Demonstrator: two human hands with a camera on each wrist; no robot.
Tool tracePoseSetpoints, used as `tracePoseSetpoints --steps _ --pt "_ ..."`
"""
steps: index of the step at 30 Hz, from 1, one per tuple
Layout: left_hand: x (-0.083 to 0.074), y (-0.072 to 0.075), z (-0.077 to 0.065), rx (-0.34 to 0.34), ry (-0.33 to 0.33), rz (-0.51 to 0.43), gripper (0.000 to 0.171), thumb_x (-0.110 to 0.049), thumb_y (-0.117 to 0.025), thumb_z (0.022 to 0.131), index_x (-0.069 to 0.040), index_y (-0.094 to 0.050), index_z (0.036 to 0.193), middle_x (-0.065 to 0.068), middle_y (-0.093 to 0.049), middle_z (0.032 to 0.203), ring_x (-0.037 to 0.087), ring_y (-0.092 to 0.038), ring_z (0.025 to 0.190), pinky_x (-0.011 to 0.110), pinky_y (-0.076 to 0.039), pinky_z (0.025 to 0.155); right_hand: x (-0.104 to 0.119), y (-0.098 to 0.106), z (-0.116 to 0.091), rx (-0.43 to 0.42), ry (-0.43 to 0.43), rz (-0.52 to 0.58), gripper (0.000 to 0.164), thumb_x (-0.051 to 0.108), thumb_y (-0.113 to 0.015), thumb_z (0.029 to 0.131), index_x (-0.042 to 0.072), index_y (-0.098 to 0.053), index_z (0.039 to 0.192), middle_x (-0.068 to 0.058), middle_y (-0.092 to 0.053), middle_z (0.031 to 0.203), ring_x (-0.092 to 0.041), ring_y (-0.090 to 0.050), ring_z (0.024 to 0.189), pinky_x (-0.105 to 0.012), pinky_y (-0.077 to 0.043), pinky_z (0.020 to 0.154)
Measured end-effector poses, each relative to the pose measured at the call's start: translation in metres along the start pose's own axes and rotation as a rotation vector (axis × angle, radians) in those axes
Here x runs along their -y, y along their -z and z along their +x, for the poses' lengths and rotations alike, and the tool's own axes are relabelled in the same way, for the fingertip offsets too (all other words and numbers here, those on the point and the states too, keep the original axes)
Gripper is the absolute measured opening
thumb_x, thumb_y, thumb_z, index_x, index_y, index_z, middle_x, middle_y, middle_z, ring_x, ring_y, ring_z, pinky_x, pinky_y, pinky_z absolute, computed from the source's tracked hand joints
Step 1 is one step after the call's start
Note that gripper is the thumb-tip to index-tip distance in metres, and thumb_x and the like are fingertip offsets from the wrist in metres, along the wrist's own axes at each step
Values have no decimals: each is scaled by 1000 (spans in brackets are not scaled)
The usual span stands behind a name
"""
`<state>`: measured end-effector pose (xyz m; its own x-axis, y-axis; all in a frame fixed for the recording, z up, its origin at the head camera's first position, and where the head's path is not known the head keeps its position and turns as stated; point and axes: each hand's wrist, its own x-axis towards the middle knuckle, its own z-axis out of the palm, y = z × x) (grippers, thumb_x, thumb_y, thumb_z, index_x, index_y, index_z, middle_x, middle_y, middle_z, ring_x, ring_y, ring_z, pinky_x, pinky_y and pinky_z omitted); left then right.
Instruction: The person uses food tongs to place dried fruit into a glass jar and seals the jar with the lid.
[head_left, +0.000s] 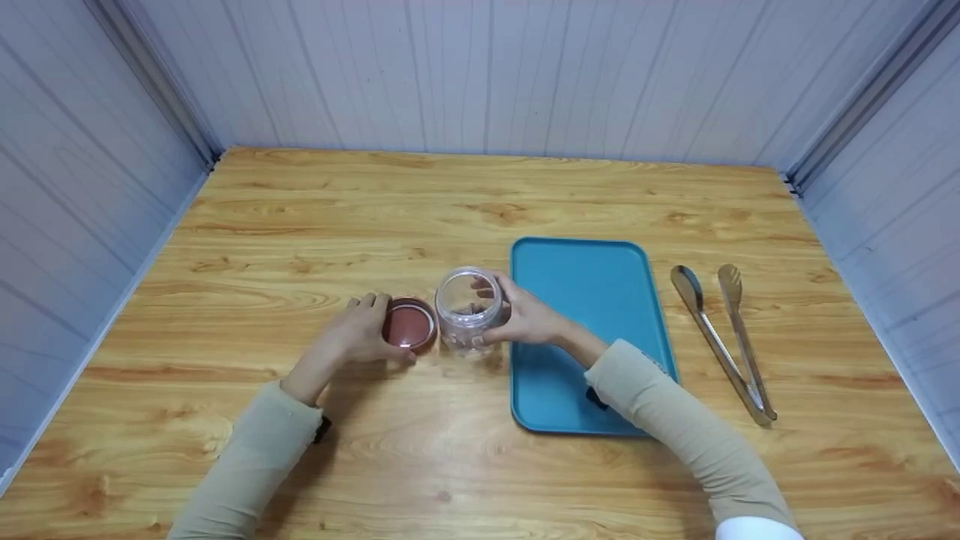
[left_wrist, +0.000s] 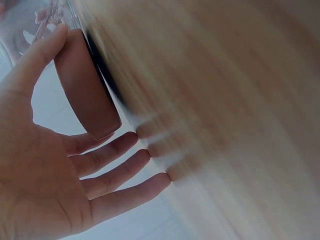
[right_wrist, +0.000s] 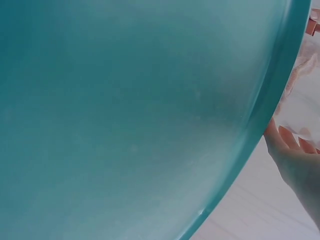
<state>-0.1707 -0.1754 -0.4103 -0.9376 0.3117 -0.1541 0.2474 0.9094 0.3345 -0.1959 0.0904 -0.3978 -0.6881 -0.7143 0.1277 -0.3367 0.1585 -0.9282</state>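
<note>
A clear jar (head_left: pixel 469 330), its mouth uncovered, stands upright on the wooden table left of the tray. My right hand (head_left: pixel 521 309) grips its right side, thumb in front and fingers behind. Just left of the jar lies a reddish-brown round lid (head_left: pixel 409 328), inner side up. My left hand (head_left: pixel 358 330) holds the lid by its edge between thumb and index finger; in the left wrist view the other fingers (left_wrist: pixel 122 197) are spread, tips on the table. The right wrist view shows only part of the right hand (right_wrist: pixel 295 160), beyond the tray edge.
A blue-green tray (head_left: pixel 592 292) lies under my right forearm. Right of it, metal tongs (head_left: pixel 739 345) lie spread, one end spoon-shaped and the other fork-shaped. Pale panel walls (head_left: pixel 487 75) enclose the table (head_left: pixel 337 202) at the back and sides.
</note>
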Motion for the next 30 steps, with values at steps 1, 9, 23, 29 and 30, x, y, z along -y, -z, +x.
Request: tracePoseSetpoints --steps 1,9,23,29,30 --pt "0 0 0 -1 3 -4 99 -53 -75 56 7 -36 124 22 -44 113 39 -42 99 47 -39 81 0 0 0 -2 0 -4 79 0 -73 68 -3 -25 130 -22 -36 128 -39 -31 119 -44 -29 95" --pt "2 2 -1 -2 -22 -36 97 -50 -74 60 9 -33 125 27 -44 113 41 -43 100 48 -36 85 4 1 -3 -24 -7 -32 76 4 -72 70 -5 -26 130 -22 -39 123 -36 -36 117 -39 -31 95" --pt "7 4 -4 -40 -32 -142 91 -48 -73 63 8 -34 123 25 -44 112 38 -46 99 47 -38 83 14 13 -14 -109 50 18 78 12 -72 71 -5 -25 130 -28 -39 118 -38 -37 110 -46 -33 89" --pt "10 4 -4 -115 -85 -266 88 -44 -74 65 7 -35 124 22 -44 114 33 -46 100 45 -38 83 16 18 -24 -135 34 67 78 12 -71 71 -4 -23 131 -24 -37 121 -39 -36 114 -48 -33 90" --pt "10 4 -4 -133 -96 -293 87 -43 -75 64 7 -35 124 22 -45 114 32 -46 101 45 -38 84 16 19 -25 -137 35 68 78 12 -71 71 -4 -24 131 -24 -37 122 -39 -36 114 -48 -32 90"
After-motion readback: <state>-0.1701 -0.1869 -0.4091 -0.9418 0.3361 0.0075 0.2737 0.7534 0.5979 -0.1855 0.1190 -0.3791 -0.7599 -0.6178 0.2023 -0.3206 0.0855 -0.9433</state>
